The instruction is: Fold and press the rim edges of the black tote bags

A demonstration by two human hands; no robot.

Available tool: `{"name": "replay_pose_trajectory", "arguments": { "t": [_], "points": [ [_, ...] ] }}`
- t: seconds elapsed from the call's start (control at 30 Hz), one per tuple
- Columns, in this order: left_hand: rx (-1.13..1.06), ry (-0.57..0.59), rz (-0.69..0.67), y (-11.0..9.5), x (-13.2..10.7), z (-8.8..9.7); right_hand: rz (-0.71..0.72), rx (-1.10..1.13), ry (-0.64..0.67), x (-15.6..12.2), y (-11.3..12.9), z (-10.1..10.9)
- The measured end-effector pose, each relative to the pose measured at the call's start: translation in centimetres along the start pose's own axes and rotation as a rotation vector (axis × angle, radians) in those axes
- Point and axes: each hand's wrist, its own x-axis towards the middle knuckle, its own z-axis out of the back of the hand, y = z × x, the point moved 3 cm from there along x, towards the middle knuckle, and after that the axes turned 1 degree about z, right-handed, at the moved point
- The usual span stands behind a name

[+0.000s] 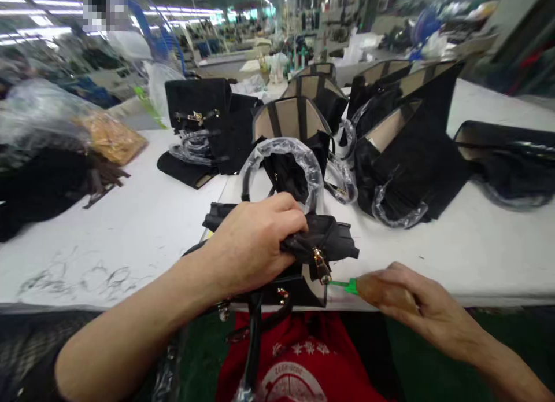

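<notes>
My left hand (pixel 264 234) is closed over the bunched top of a black handbag (pixel 333 237) at the table's front edge. A gold zipper pull (pixel 319 266) hangs from the gathered black lining on its right. The bag's lower part shows gold fittings and a dark handle that drops over the edge. From the right, my right hand (pixel 403 292) is wrapped around an amber-brown tool or bottle with a thin green tip (pixel 347 284). That tip points left and appears to touch, or lie very close to, the zipper pull. What the tip does there is too small to tell.
Several black handbags (pixel 407 159) with tan linings and plastic-wrapped handles stand across the white table (pixel 143 234). A flap bag (pixel 199 107) sits back left. Black pieces (pixel 47 182) and a plastic-wrapped tan bundle (pixel 113 136) lie far left. Thread scraps (pixel 95 275) litter the front left.
</notes>
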Motion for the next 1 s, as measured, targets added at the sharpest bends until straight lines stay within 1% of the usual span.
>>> {"name": "replay_pose_trajectory", "arguments": {
  "t": [0.13, 0.37, 0.43, 0.6, 0.73, 0.8, 0.9, 1.0],
  "points": [
    [0.001, 0.005, 0.0, -0.2, 0.2, -0.1, -0.037, 0.033, -0.09, 0.0, -0.9, 0.4],
    [0.012, 0.001, 0.001, -0.2, 0.2, -0.1, 0.038, 0.029, -0.148, 0.0, -1.0, 0.1],
    [0.01, -0.001, -0.004, -0.2, 0.1, -0.1, 0.042, 0.024, -0.139, -0.1, -0.8, 0.1],
    [-0.007, -0.003, -0.007, -0.2, -0.1, -0.1, 0.062, 0.012, -0.047, -0.7, -0.4, 0.4],
    [-0.004, 0.007, -0.003, -0.4, -0.3, 0.0, 0.029, 0.033, -0.075, -0.8, -0.6, 0.3],
    [0.0, 0.015, -0.009, -0.6, -0.5, 0.0, 0.027, 0.033, -0.069, -0.7, -0.7, 0.2],
    [-0.023, 0.019, -0.032, -1.1, -1.1, 0.3, 0.058, 0.03, -0.039, -0.9, -0.6, -0.1],
    [-0.071, 0.01, -0.043, -1.7, -1.9, 0.5, 0.029, 0.088, -0.055, -1.2, -0.5, -0.3]
  ]
}}
